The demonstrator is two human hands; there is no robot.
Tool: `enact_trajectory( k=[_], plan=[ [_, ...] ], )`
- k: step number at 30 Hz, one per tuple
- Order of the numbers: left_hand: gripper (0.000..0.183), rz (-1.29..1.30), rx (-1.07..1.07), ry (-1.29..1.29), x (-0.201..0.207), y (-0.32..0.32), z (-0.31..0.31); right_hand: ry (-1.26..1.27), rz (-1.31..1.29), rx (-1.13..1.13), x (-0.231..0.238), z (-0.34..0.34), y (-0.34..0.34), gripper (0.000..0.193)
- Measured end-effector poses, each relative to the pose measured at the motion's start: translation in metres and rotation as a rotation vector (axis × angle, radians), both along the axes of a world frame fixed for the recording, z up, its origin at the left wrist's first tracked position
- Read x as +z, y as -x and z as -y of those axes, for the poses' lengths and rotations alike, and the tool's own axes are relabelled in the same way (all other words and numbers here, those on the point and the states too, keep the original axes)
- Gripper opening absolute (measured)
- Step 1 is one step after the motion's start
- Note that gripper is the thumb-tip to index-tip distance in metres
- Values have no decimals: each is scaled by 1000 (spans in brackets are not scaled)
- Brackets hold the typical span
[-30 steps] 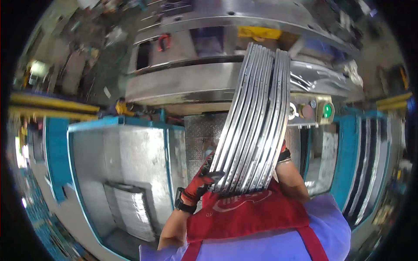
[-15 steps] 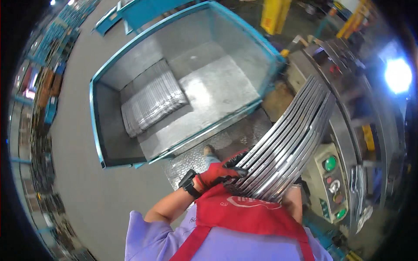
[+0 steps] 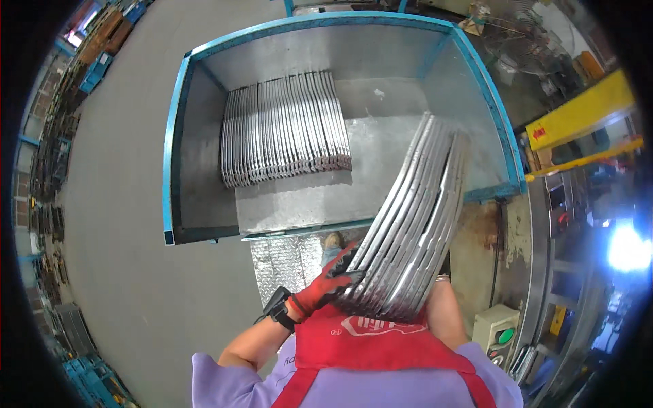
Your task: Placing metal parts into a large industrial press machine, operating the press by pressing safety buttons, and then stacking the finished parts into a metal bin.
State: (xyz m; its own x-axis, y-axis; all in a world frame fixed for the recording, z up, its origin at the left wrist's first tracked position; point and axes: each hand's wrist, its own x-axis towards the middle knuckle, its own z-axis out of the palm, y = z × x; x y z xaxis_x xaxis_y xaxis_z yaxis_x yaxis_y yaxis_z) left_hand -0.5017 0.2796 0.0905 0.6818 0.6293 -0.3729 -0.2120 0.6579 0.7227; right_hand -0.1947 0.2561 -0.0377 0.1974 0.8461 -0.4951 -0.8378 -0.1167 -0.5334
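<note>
I carry a stack of several long curved metal strips [image 3: 415, 224], held upright and leaning against my red apron. My left hand [image 3: 326, 284], in a red and black glove, grips the stack's lower left edge. My right hand is hidden behind the stack; only its forearm [image 3: 445, 313] shows, reaching up under the strips. The stack's top end reaches over a blue-rimmed metal bin [image 3: 175, 149]. Inside the bin, a row of the same strips [image 3: 286, 129] lies side by side on a raised step.
A checker-plate mat [image 3: 286, 262] lies in front of the bin, with my shoe on it. A control box with a green button [image 3: 500, 333] stands at my right. Yellow guard rails [image 3: 578, 112] run at the right. Racks of parts line the far left.
My view has swung from the press machine down and round to the bin. The stack, still held against my chest, now points over the bin's right half.
</note>
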Motion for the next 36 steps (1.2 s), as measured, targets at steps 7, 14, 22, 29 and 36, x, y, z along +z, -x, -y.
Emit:
enact_trajectory(
  k=[7,14,22,29,36],
  plan=[
    [65,-64,346,201,-57,-37,-14,71,43,205,-69,-88,-15,41],
    [57,-121,586,109,-156,-94,-41,79,73,423,-179,-171,-22,39],
    [46,271,1078,695,-223,-128,-12,111,138,516,-239,-189,-25,37],
    [51,-372,467,177,-265,-166,41,100,231,523,-243,-194,-30,35],
    [56,-914,-6,-384,-238,-155,-23,-28,900,530,-270,-203,-39,34]
  ],
)
